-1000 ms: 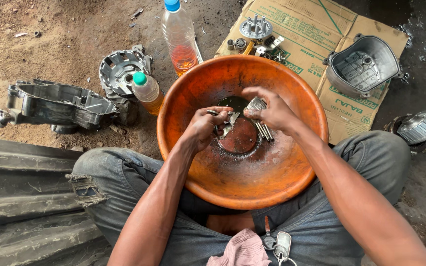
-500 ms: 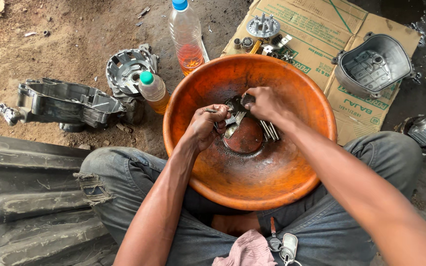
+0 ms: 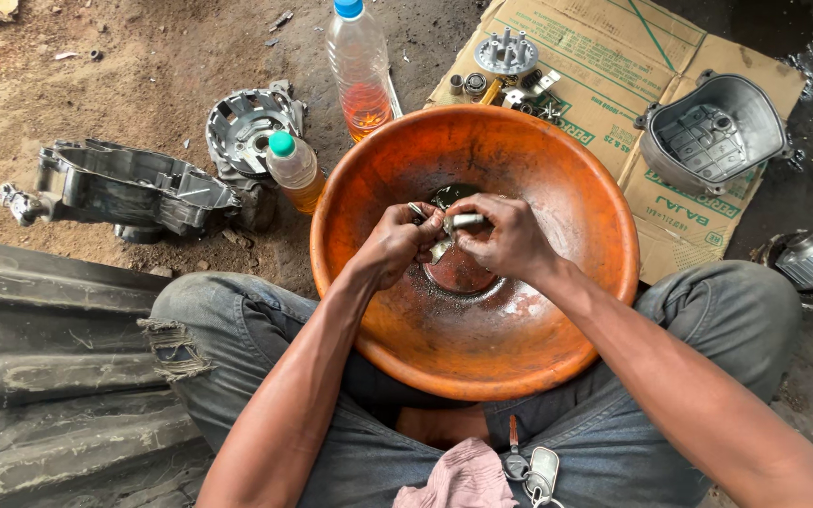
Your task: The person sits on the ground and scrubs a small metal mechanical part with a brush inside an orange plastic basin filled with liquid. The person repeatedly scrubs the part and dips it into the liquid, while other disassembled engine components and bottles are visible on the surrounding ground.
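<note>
A big orange plastic basin (image 3: 557,169) rests between my knees, with a little dark liquid at its bottom. Over its middle, my left hand (image 3: 395,243) and my right hand (image 3: 510,235) meet, both closed around a small grey metal engine part (image 3: 452,229). A short shaft of the part shows between the fingers; the rest is hidden by my hands. My forearms reach in from the lower edge of the view.
On the dirt to the left lie an engine casing (image 3: 119,186) and a round clutch housing (image 3: 248,127). Two bottles of orange liquid (image 3: 359,66) (image 3: 294,169) stand by the basin. Flattened cardboard (image 3: 613,56) holds small parts and a grey cover (image 3: 715,132). Keys (image 3: 531,468) hang at my lap.
My hands have drawn closer together over the basin's middle, and the right hand has turned the metal part. The view shifted slightly.
</note>
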